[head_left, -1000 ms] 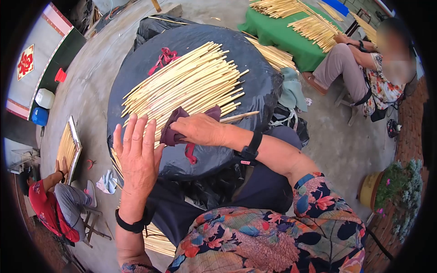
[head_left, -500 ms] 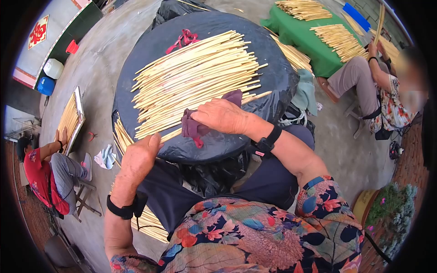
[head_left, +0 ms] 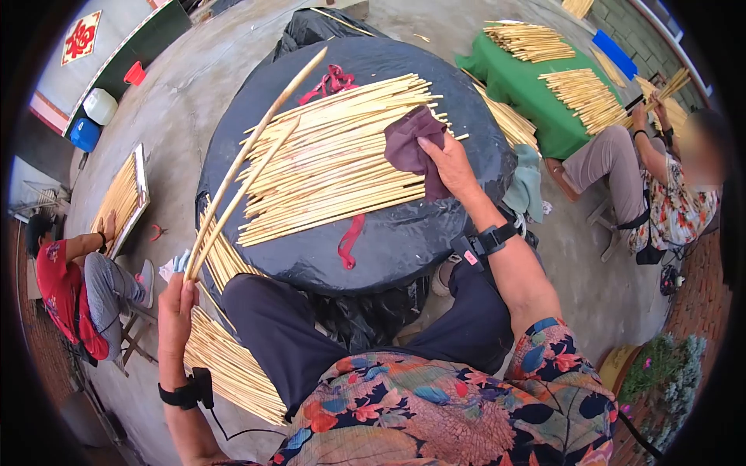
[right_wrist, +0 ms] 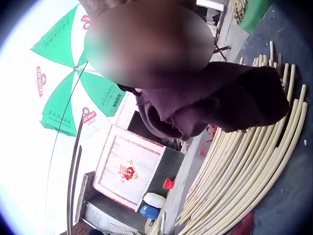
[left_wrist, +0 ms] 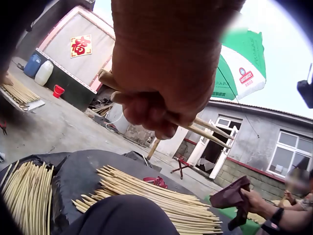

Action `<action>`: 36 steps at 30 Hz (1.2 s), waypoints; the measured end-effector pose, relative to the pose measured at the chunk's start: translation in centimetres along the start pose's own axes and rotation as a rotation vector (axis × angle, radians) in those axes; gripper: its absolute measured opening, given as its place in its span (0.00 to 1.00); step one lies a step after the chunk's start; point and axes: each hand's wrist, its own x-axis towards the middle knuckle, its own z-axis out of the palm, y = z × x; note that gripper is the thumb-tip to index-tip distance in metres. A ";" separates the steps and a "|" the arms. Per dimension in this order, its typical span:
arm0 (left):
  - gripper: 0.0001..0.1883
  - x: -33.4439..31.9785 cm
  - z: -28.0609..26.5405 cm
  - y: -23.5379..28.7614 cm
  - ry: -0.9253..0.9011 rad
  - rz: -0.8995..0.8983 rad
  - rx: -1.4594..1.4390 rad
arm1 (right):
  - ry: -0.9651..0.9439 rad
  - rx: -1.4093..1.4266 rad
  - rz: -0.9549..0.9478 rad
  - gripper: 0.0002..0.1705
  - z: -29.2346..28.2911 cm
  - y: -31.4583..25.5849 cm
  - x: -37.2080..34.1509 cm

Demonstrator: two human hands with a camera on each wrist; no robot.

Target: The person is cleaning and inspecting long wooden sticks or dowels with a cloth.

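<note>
The left hand (head_left: pixel 177 314) grips two pale sticks (head_left: pixel 247 167) near their lower ends; they slant up across the left side of the dark round table (head_left: pixel 311 268). In the left wrist view the fingers (left_wrist: pixel 149 115) curl round both sticks. Over the right part of a row of sticks (head_left: pixel 326 167) on the table, the right hand (head_left: pixel 453 165) holds a maroon cloth (head_left: pixel 412 140), thumb on top. The right wrist view shows the cloth (right_wrist: pixel 215 100) hanging above the stick row (right_wrist: pixel 244 171); the hand there is blurred.
More sticks (head_left: pixel 233 365) lie at lower left beside the seated person's legs. A red strap (head_left: pixel 351 241) rests near the table's front. One person in red (head_left: pixel 74 295) sits at far left, another (head_left: pixel 653 186) at right by a green-covered table (head_left: pixel 556 136). A flowerpot (head_left: pixel 618 365) stands lower right.
The left hand has drawn back to the lower left and now holds two raised sticks. The right hand has moved right and up with the cloth, away from the row's front edge.
</note>
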 end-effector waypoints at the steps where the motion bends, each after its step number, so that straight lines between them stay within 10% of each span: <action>1: 0.11 0.5 1.2 1.8 -0.007 -0.097 -0.212 | 0.036 0.182 0.089 0.21 1.4 -0.7 -0.1; 7: 0.10 5.9 10.0 8.1 -0.233 -0.116 -0.820 | -0.092 0.947 0.366 0.25 5.4 -1.8 -0.8; 20: 0.08 12.6 20.6 10.9 -0.423 -0.141 -1.224 | -0.155 0.837 0.361 0.23 8.1 -2.1 -3.0; 36: 0.07 11.6 22.0 12.4 -0.468 -0.231 -0.975 | 0.385 0.732 0.347 0.07 10.6 1.0 0.5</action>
